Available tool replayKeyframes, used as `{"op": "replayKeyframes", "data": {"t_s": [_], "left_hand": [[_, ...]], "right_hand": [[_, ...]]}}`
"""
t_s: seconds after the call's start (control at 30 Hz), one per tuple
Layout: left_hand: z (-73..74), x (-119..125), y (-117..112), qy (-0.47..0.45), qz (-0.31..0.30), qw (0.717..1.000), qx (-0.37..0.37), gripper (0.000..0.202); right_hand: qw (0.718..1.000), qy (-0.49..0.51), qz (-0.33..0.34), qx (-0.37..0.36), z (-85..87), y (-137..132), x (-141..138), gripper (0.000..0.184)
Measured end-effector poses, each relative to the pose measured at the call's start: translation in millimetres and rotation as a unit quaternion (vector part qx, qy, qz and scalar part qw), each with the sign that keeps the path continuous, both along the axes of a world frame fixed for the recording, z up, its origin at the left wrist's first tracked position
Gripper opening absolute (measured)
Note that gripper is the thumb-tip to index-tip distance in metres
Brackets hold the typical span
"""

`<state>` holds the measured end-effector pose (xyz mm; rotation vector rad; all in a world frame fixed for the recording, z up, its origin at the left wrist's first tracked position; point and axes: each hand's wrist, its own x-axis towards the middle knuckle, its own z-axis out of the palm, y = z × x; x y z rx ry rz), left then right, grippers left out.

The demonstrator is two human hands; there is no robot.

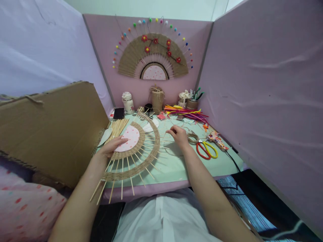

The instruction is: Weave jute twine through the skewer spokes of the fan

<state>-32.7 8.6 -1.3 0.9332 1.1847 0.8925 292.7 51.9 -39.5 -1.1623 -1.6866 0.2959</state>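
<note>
A half-round fan of wooden sticks and woven twine (136,158) lies on the pale green table (176,168), with a pink dotted half-disc (130,137) at its centre. My left hand (111,148) lies flat on the fan, fingers stretched over the pink half-disc. My right hand (179,134) is to the right of the fan, fingers pinched on a thin strand of twine (168,131) that is hard to make out. A loop of twine (193,137) lies just beyond that hand.
Red and yellow scissors (207,149) lie right of my right hand, a glue gun (217,140) and its cable beyond. Coloured strips (186,112), jars (128,102) and a twine spool (157,97) line the back. A finished fan (153,55) hangs on the wall. Cardboard (47,127) stands left.
</note>
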Motion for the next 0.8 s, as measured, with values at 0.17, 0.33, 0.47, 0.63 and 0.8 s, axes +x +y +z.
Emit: {"op": "replayKeyframes", "data": {"t_s": [0.17,0.33,0.47,0.63,0.8], "left_hand": [[-1.0,2,-1,-0.010,-0.007,1.000,-0.004,0.025],[-0.1,6,-3,-0.036,0.017,0.999,-0.004,0.024],[0.1,14,-8,-0.053,0.023,0.998,0.004,0.027],[-8.9,22,-11,-0.071,-0.035,0.997,0.014,0.042],[-12.5,21,-10,-0.086,-0.061,0.994,0.017,0.048]], "right_hand": [[0.997,0.063,0.030,-0.034,3.1,0,1,0.032],[0.984,0.168,0.029,-0.059,7.7,0,3,0.026],[0.971,0.216,0.056,-0.086,7.1,0,3,0.021],[0.970,0.212,0.074,-0.094,8.0,-4,-7,0.020],[0.967,0.224,0.067,-0.101,9.7,-6,-12,0.020]]}}
